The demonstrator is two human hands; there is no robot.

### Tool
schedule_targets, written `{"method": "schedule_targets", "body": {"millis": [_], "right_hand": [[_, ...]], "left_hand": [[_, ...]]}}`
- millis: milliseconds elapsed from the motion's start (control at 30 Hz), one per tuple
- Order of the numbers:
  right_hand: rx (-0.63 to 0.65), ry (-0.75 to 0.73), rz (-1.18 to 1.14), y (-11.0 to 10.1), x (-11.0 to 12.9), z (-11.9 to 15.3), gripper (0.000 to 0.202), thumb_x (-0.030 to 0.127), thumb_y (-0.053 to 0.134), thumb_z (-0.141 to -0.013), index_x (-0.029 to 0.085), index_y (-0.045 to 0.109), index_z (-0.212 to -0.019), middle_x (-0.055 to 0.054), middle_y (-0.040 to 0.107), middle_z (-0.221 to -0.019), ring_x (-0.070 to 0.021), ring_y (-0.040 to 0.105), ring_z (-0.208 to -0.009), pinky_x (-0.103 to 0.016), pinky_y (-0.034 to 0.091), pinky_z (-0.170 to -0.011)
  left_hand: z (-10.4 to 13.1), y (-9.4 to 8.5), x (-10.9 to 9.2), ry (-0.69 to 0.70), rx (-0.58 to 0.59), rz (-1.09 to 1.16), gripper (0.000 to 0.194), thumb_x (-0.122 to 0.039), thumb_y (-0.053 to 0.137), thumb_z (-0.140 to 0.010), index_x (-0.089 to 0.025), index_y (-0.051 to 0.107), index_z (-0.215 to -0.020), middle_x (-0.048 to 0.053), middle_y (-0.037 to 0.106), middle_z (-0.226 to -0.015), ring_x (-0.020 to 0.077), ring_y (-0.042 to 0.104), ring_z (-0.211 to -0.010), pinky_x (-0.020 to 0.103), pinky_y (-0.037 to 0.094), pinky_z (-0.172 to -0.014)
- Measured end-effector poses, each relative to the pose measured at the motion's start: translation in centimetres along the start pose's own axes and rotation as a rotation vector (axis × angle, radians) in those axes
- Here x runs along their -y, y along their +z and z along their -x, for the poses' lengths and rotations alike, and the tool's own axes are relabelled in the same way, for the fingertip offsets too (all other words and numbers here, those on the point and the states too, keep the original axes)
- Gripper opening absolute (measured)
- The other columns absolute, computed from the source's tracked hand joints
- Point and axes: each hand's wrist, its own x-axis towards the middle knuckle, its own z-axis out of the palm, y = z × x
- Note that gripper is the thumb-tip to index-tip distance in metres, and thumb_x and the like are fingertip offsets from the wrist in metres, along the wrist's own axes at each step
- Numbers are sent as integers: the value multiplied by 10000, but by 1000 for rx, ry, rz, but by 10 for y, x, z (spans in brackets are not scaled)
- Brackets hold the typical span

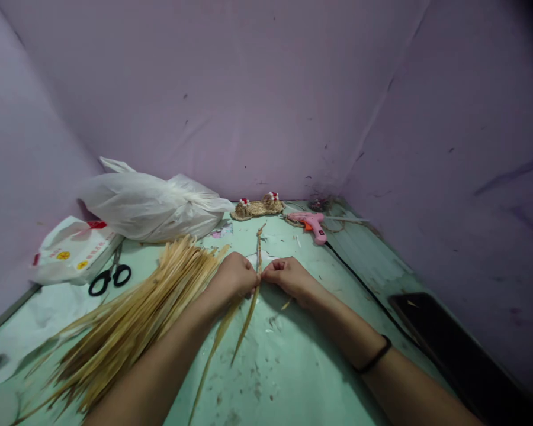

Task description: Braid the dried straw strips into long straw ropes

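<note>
left hand (236, 276) + right hand (288, 276): pinch straw braid (258, 248) | bag (73, 251) print: unreadable

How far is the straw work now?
Done: a small woven piece lies by the wall. In hand: left hand and right hand pinch a twisted straw cord, only its upper part twisted. Left: a big straw pile lies unused.
</note>
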Motion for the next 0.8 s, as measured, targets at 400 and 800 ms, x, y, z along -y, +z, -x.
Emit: {"method": "schedule_targets", "body": {"millis": [400,800], "right_hand": [[119,50,-280,0,-2,6,43,170,500,-536,149,472,-511,78,348,-351,-37,257,-334,-193,149,-360],[210,-98,-340,-3,2,6,103,184,525,-598,133,473,-524,15,517,-482,-50,417,-439,-177,295,-453]], "left_hand": [[47,29,-23,217,-59,-367,151,-118,526,-570,-135,634,-674,97,599,-626,202,566,-650,251,368,-566],[4,3,-5,-141,245,678,117,-124,480,-642,-91,528,-541,-12,466,-422,39,366,-308,160,249,-316]]}}
